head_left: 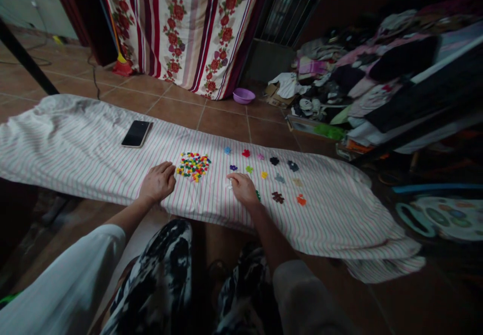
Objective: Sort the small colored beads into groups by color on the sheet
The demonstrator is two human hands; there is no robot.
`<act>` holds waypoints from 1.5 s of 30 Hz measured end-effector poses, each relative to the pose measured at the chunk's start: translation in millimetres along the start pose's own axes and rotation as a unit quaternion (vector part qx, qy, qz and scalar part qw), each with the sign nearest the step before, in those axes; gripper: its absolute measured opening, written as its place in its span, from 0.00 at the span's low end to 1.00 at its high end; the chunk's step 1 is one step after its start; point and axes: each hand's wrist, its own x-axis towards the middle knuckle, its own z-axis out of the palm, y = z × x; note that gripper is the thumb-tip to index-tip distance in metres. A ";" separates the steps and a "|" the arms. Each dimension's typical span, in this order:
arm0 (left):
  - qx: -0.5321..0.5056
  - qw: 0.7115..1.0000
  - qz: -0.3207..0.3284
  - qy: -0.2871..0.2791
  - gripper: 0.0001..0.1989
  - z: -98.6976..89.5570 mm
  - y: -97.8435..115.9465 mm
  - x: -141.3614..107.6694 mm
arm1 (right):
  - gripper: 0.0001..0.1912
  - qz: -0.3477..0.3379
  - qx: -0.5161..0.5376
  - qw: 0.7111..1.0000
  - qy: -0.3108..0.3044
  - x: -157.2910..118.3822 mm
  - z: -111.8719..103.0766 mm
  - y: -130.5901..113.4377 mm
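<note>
- Striped cloth (320, 229) covers the counter; beyond, at twelve o'clock, hangs a flowered curtain (196, 28).
- Phone (136, 134) on the cloth at eleven, red broom (123, 67) farther out; heaped clothes (350, 68) crowd one to two.
- Purple basin (243, 96) stands on the floor just past twelve; beside it, white cloth (286, 84) lies over a cardboard box (278, 98).
- Mixed coloured bits (194, 166) lie between the hands, sorted clusters (278, 197) toward one.
- Left grip (157, 181), palm down, curls loosely at the bits' eight o'clock.
- Right grip (244, 188) pinches by white pieces (228, 186), partly blocking a dark green cluster (258, 194); I can't tell whether it holds any.
</note>
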 end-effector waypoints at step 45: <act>0.018 1.000 0.010 -0.005 0.19 -1.4 1.1 0.8 | 0.08 -0.116 0.029 0.992 -0.046 -0.7 -10.9 10.1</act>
